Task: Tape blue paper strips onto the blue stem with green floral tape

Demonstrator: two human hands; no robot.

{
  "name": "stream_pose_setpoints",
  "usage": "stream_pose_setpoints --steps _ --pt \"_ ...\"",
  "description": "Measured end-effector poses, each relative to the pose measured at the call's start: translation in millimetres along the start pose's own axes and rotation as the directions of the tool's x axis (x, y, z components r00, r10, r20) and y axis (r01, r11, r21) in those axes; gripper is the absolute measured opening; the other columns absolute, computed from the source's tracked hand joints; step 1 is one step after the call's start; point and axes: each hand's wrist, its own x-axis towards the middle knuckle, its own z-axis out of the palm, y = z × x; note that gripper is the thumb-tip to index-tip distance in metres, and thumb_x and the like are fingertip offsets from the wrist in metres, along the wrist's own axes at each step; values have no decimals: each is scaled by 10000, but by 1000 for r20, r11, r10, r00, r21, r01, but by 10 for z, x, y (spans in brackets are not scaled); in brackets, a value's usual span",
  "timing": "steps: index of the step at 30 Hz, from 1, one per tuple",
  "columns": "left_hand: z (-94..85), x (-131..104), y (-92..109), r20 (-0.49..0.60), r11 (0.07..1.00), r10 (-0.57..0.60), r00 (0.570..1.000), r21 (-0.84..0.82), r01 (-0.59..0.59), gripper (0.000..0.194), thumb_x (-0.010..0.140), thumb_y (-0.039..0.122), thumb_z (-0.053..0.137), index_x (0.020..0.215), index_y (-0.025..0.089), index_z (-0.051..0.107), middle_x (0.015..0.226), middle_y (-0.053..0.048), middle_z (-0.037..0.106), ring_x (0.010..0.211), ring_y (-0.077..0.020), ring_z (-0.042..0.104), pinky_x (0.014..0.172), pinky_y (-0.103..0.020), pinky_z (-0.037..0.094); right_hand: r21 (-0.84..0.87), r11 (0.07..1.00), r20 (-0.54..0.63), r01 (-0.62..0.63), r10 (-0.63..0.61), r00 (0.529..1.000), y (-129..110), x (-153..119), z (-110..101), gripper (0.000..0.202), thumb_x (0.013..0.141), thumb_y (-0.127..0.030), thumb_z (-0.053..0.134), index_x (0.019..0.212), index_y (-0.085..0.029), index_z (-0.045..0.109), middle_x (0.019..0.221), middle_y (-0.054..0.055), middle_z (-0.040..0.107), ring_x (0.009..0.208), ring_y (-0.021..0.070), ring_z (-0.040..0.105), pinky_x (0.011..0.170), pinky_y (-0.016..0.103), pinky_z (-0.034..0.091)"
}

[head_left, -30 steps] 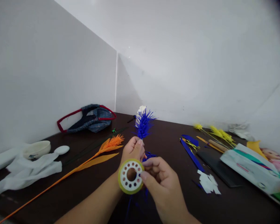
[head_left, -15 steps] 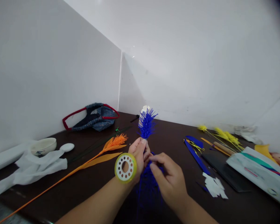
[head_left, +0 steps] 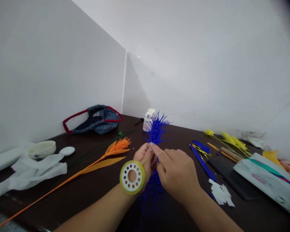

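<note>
A blue paper wheat ear (head_left: 158,129) stands upright in front of me, its thin tips fanned out. My left hand (head_left: 143,157) is closed around its base in a pinch. Right against it, my right hand (head_left: 180,170) is closed too, its index finger pressed to the bottom of the ear beside my left thumb. What lies under those fingertips is hidden. A yellow tape roll with a white spool (head_left: 124,176) hangs by my left wrist. Below both hands, more blue fringed pieces (head_left: 154,190) lie on the dark table.
An orange wheat stem (head_left: 106,156), white cloth (head_left: 41,170), bowl (head_left: 42,149) and denim bag (head_left: 99,120) lie left. Behind the ear stands a white bottle (head_left: 147,125). Rightward are blue strips (head_left: 204,164), white scraps (head_left: 221,193), yellow ears (head_left: 234,141) and a white packet (head_left: 263,175).
My right hand has moved up and left, from the lower blue pieces to the base of the ear. The ear has shifted slightly right.
</note>
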Motion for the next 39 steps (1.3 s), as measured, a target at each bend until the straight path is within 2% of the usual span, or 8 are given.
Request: stream_pose_setpoints --steps 9,13,21,25,30,33,36,39 --pt "-88 54 -22 92 974 105 990 191 -121 324 764 475 566 715 180 439 585 61 379 492 -62 310 457 -211 262 -108 994 17 -24 26 1000 -61 50 -29 462 784 -142 433 1234 -172 532 626 25 600 538 174 474 563 328 231" --pt "-110 71 -26 84 957 120 989 257 -138 364 753 492 570 662 184 398 579 58 378 491 -62 310 444 -206 260 -119 992 -9 -35 34 999 -69 54 -42 447 794 -146 428 1226 -154 539 628 27 605 531 175 475 565 332 238" --pt "-41 6 -28 6 983 9 1000 186 -10 354 751 479 575 664 199 377 471 94 325 374 -37 241 375 -181 204 -110 991 -21 -79 77 997 -25 83 -54 508 780 -153 438 1287 -172 479 625 13 624 524 166 487 571 328 246" --pt "-36 28 -48 42 991 20 999 129 -25 358 741 462 589 640 197 372 445 94 354 360 -40 301 370 -170 235 -129 985 -37 -118 114 993 1 113 -80 499 758 -138 440 1249 -174 515 631 13 635 510 164 476 568 327 240" --pt "-76 46 -69 77 984 24 997 176 -38 327 759 467 562 661 199 403 451 81 402 376 -62 382 387 -184 281 -139 985 -33 -106 102 994 7 137 -104 517 777 -148 431 1290 -201 472 609 2 616 505 163 467 556 321 234" --pt "-115 52 -94 59 971 40 997 231 -52 337 758 486 550 653 202 401 444 78 390 370 -67 373 380 -190 265 -168 978 -37 -127 122 992 14 141 -114 505 758 -138 429 1253 -194 510 601 10 617 501 165 469 554 320 242" --pt "-131 59 -121 48 963 56 997 262 -66 352 756 516 532 650 207 400 434 77 380 355 -70 355 369 -196 254 -165 973 -94 -158 144 985 34 143 -129 441 751 -142 425 1168 -161 568 632 31 640 512 166 482 559 318 263" --pt "-115 62 -136 44 960 79 996 266 -88 358 756 527 522 642 211 398 418 81 362 344 -69 333 370 -201 261 -149 976 -121 -162 144 982 63 154 -152 470 750 -141 423 1205 -163 536 617 25 634 504 165 476 547 312 263"
